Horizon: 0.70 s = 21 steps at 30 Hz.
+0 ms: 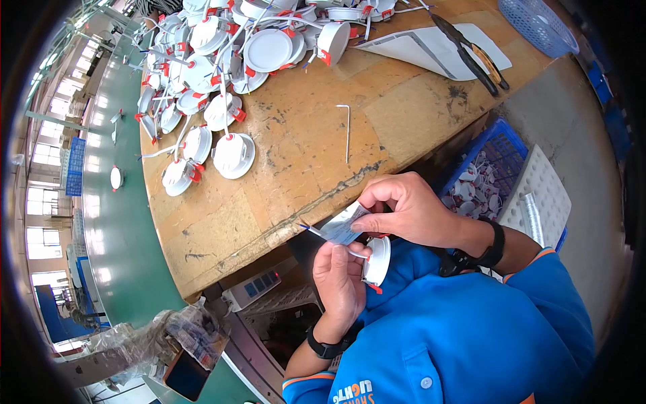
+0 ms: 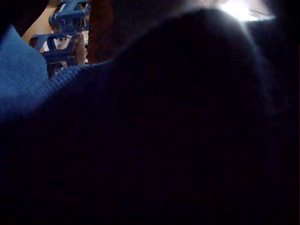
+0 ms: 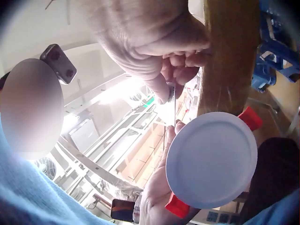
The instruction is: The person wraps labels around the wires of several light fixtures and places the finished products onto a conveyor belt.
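Observation:
A round white downlight (image 1: 377, 261) with red spring clips hangs at my left hand (image 1: 338, 283), whose thumb and fingers pinch its white cable (image 1: 355, 253). Bare wire ends (image 1: 309, 229) stick out beyond, over the table's front edge. Between the thumb and fingers of my right hand (image 1: 417, 209) is a shiny silver label-like piece (image 1: 342, 227), lying over the cable just above the left fingertips. From the right wrist, the downlight's flat white face (image 3: 211, 159) shows in front of the left palm. The left wrist view is mostly dark, with the hand hidden.
Many white downlights (image 1: 269, 50) are piled across the wooden table (image 1: 289, 175). A hex key (image 1: 348, 135), paper sheet (image 1: 431, 50) and black-handled cutters (image 1: 471, 54) lie to the right. Beside the table stands a blue crate (image 1: 501, 145) of small white parts; a power strip (image 1: 252, 289) sits below the edge.

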Tool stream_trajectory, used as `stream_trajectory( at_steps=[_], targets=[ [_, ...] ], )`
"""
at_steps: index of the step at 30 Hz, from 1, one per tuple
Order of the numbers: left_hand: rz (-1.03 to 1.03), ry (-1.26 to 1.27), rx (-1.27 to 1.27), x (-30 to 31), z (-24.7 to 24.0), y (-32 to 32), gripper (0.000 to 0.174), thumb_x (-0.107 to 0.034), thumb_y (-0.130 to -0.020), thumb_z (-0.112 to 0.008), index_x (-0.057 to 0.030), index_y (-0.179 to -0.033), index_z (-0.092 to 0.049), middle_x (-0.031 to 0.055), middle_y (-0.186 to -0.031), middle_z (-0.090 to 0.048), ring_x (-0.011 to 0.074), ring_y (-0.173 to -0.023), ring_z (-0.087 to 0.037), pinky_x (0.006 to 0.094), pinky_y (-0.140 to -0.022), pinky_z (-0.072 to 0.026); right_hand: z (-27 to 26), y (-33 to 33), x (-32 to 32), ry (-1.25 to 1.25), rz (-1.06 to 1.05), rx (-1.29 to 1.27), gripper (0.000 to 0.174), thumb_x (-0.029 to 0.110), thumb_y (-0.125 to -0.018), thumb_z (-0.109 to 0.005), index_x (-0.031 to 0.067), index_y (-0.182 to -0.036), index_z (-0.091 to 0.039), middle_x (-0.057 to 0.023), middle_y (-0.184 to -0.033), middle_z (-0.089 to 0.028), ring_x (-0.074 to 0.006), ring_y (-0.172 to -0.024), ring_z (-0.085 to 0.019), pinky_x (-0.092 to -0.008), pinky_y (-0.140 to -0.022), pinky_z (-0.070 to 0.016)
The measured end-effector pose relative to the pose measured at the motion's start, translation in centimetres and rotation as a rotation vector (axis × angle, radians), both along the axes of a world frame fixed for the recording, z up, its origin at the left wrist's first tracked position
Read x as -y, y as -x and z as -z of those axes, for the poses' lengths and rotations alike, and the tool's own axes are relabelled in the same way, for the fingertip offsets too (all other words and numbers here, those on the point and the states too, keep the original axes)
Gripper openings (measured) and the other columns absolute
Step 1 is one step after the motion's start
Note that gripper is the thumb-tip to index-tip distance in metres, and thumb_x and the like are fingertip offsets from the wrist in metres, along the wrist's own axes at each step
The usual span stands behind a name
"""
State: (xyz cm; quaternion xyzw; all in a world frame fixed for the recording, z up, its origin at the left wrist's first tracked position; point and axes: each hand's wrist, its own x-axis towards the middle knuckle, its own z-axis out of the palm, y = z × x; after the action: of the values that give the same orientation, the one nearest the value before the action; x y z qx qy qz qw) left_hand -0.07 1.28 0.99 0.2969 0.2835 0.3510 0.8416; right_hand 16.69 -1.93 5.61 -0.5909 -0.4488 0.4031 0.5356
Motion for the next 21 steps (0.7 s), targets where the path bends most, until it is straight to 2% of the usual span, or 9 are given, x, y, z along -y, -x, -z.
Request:
stream_trajectory(
  at_steps=[8, 11, 21],
  targets=[
    [-0.012, 0.009, -0.009, 0.05, 0.05, -0.16, 0.022, -0.019, -0.093, -0.045, -0.0004, -0.102, -0.051, 0.0108, -0.084, -0.058, 0.0179, -0.077, -0.059, 0.0314, -0.070, -0.0506, 0.58, -0.02, -0.25, -0.161, 0.026, 0.144, 0.012, 0.006, -0.072, -0.070, -0.0017, -0.079, -0.064, -0.0042, -0.070, -0.058, -0.0069, -0.056, -0.053, -0.0214, -0.049, -0.0408],
    [-0.013, 0.006, -0.001, 0.05, 0.18, -0.09, 0.022, -0.019, -0.093, -0.045, -0.0004, -0.101, -0.051, 0.0109, -0.084, -0.058, 0.0179, -0.077, -0.059, 0.0315, -0.071, -0.0503, 0.69, 0.09, -0.22, -0.106, 0.010, 0.006, 0.008, 0.004, -0.074, -0.068, -0.0016, -0.078, -0.064, -0.0044, -0.072, -0.058, -0.0066, -0.057, -0.054, -0.0201, -0.048, -0.0410],
    [-0.003, -0.025, 0.009, 0.19, -0.13, -0.19, 0.021, -0.019, -0.092, -0.046, 0.0002, -0.100, -0.052, 0.0121, -0.083, -0.059, 0.0185, -0.077, -0.059, 0.0313, -0.071, -0.0499, -0.06, -0.26, -0.16, -0.070, 0.030, -0.117, 0.007, 0.004, -0.076, -0.067, -0.0021, -0.079, -0.064, -0.0046, -0.074, -0.059, -0.0073, -0.062, -0.056, -0.0195, -0.051, -0.0438]
  ],
)
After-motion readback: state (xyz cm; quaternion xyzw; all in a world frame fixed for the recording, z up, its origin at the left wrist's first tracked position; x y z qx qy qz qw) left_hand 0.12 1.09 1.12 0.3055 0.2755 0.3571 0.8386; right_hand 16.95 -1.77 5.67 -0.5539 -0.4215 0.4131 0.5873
